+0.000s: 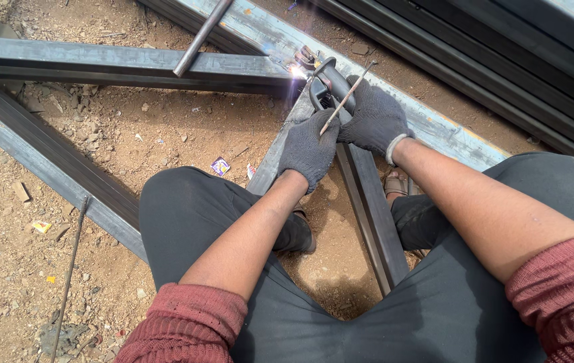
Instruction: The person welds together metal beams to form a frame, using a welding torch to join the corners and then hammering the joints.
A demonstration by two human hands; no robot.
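While a bright spark burns at the joint, the scene reads from left to right like this:

Thin rod: a thin rod lies on the dirt at the far left, near the person's left knee.
Ground: brown dirt with small stones and scraps of paper fills the space between the steel pieces.
Slanting beam: a grey steel beam runs diagonally from the left edge down toward the left knee.
Cross beam: a second steel beam lies flat across the top left and ends at the joint; a round bar rests tilted over it.
Spark: a white-violet spark glows where the cross beam meets the long beam.
Left hand: the left hand, in a dark knit glove, is closed around the lower end of a slim welding stick, just beside the other hand.
Tool: a dark welding holder points at the spark, right next to the joint.
Right hand: the right hand, also gloved, is wrapped around the holder's handle, touching the left hand.
Long beam: a wide pale steel beam runs diagonally under both hands toward the right.
Upright piece: a narrower steel bar passes between the person's legs.
Clothing: black trousers and rolled dark-red sleeves.
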